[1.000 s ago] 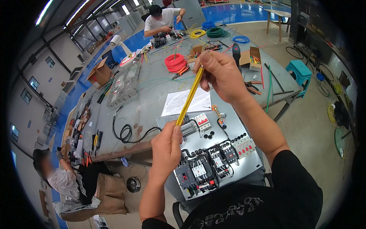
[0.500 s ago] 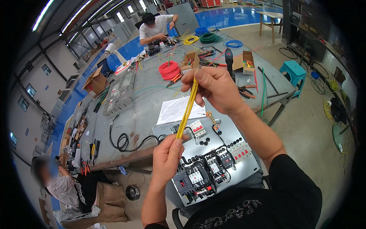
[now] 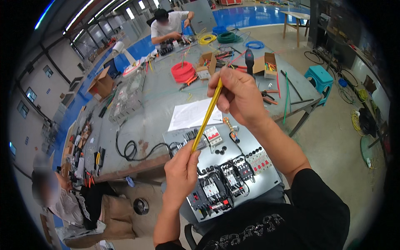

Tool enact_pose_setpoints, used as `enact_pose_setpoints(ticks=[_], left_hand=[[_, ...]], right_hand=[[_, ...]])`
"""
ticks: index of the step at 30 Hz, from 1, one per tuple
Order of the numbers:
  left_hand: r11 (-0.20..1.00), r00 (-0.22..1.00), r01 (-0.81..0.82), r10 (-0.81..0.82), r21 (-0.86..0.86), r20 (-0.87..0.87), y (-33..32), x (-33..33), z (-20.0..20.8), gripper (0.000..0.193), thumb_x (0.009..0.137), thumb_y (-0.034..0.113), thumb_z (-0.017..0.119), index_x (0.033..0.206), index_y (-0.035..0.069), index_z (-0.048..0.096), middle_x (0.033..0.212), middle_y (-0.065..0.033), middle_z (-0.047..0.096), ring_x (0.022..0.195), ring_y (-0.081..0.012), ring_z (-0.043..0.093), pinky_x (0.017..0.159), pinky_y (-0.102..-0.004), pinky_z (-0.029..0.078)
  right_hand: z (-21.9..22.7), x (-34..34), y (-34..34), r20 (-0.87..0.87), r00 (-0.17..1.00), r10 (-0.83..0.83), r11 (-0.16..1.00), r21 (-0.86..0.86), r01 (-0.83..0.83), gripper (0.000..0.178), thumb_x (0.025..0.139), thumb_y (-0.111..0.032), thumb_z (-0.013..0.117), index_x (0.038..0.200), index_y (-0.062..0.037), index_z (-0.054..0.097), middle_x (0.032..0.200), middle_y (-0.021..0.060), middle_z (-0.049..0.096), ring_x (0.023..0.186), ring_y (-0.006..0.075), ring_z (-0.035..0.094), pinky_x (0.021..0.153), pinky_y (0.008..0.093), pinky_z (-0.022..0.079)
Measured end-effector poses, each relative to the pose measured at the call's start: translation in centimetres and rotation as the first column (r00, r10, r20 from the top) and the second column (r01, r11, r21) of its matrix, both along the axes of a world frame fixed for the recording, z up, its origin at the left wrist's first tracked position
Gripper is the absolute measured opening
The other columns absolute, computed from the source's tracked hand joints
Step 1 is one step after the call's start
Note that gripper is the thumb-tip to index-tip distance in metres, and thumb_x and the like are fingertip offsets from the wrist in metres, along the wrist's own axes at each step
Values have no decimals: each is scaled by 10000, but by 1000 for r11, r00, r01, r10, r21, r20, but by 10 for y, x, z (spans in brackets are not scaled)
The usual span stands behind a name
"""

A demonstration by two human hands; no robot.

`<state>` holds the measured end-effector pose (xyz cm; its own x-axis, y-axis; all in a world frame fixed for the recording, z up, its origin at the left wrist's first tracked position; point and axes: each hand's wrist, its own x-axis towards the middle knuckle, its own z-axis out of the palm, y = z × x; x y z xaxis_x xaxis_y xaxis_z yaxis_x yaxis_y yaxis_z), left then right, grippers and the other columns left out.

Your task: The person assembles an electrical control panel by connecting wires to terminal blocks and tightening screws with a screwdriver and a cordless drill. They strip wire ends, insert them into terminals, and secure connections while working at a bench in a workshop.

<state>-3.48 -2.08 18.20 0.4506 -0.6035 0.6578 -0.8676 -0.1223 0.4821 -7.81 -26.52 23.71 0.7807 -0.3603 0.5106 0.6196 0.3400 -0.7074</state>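
A doubled length of yellow wire (image 3: 207, 115) is stretched slantwise between my two hands, its strands lying close together. My left hand (image 3: 182, 170) pinches the lower end. The upper end is gripped between thumb and fingers of my right hand (image 3: 239, 93). Below them, partly on my lap and against the table, rests a metal mounting plate (image 3: 266, 189). It carries a black circuit breaker (image 3: 200, 198), contactors (image 3: 230, 179) with black wiring, and a row of breakers with red switches (image 3: 260, 162). A small breaker (image 3: 213, 136) sits near its far edge.
A printed sheet (image 3: 187, 114) lies on the grey table (image 3: 158, 91) beyond the plate. Further off are a red wire coil (image 3: 182, 72), an open carton (image 3: 266, 66), a power drill (image 3: 249, 60) and pliers (image 3: 268, 98). One person (image 3: 168, 27) works across the table; another (image 3: 68, 196) sits at left.
The two yellow strands, slightly apart before, now lie together as one line. My right hand has shifted a little to the right. Both hands keep their hold.
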Motion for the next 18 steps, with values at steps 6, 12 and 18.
enact_pose_setpoints(ticks=[6, 12, 18], left_hand=[[988, 989, -91, 75, 126, 130, 3, 9, -8, 310, 957, -6, 728, 1262, -43, 694, 913, -216, 716, 724, -341, 714, 635, -374, 562], [995, 998, 48, -52, 91, 41, 22, 18, -24, 257, 1011, 53, 691, 1246, -48, 711, 963, -223, 751, 770, -278, 745, 709, -358, 569], [967, 599, 240, -216, -84, -771, 14, 33, -28, 340, 1096, 163, 604, 1366, -38, 656, 758, 32, 538, 616, -45, 462, 540, -218, 371]], right_hand=[[-8, 19, -7, -4, 999, -42, 986, 159, 42, 399, 1098, -386, 625, 994, -7, 695, 814, 108, 699, 506, 60, 483, 447, 226, 353], [-12, 33, -33, 22, 998, 57, 988, 144, -60, 416, 1118, -435, 575, 1000, -43, 647, 859, 63, 613, 508, 4, 381, 457, 186, 352], [-16, 42, -12, 83, 993, 88, 990, 104, -97, 431, 1104, -437, 601, 1024, -23, 690, 870, 88, 688, 564, 47, 465, 508, 228, 399]])
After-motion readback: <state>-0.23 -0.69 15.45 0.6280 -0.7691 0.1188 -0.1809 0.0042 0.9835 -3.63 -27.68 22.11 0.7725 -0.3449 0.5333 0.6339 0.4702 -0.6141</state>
